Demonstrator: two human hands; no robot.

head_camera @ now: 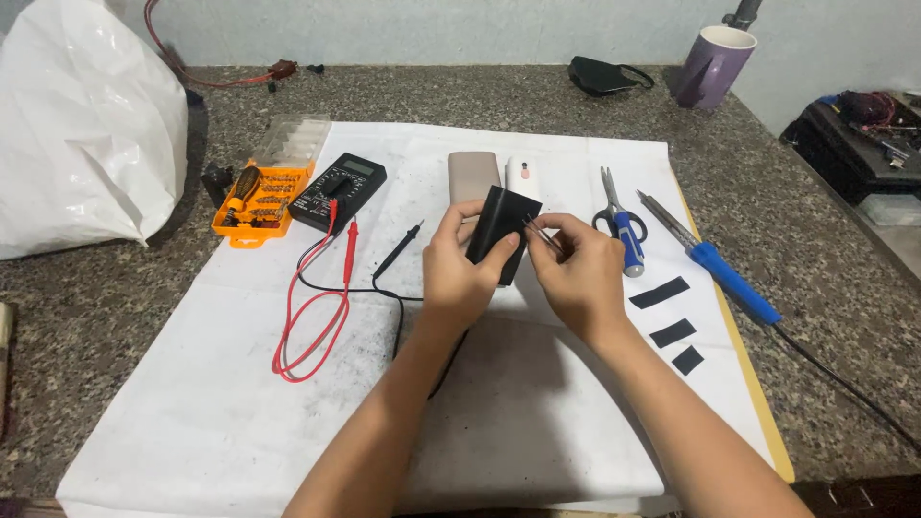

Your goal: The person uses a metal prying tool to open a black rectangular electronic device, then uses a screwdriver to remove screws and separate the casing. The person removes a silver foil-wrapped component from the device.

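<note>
1. Leftmost, an orange plastic screwdriver-bit case (257, 200) lay beside a black digital multimeter (338, 191).
2. Centrally, the left hand (464, 267) gripped a flat black rectangular piece (503, 230) — raised above the white paper sheet (240, 403).
3. Rightward, the right hand (578, 273) pinched thin metal tweezers (540, 233) against it — blue-handled scissors (619, 223) nearby.

Both forearms enter from the lower edge of the head view and converge toward the centre, bare to the elbow. The left hand (463, 269) is raised, back of the hand toward the camera, wrist straight. Its thumb lies across the near face of a gripped item, with the fingers curled behind it. The right hand (578, 273) sits just beside the left, nearly touching it, knuckles up and wrist bent slightly inward. Its thumb and forefinger are pinched together toward the left hand; the remaining fingers are curled under the palm.
</note>
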